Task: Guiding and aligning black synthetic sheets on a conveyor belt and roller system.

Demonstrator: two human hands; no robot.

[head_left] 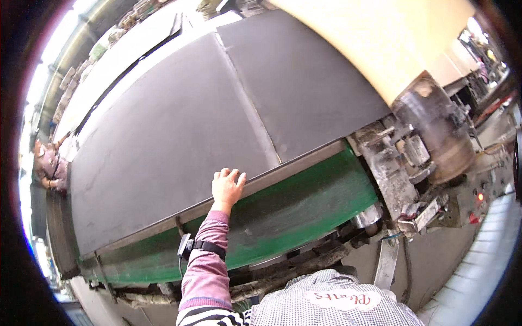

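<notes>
My left hand (226, 189) reaches over the near edge of a wide, flat dark grey sheet (163, 136). Its fingers lie apart on the top surface, by the rim, with nothing held in them. A second dark sheet (304, 76) lies to the right, and a pale narrow seam (244, 100) runs between the two. On my left forearm, over a purplish sleeve, sits a black strap (210, 248) with a small device. My right hand does not show.
Below the sheets runs a green belt (283, 212). At the right stand a metal roller drum (435, 130) and greasy machine parts, with a large tan sheet (380, 38) beyond. Another person (51, 163) stands at the far left, by the dark sheet's end.
</notes>
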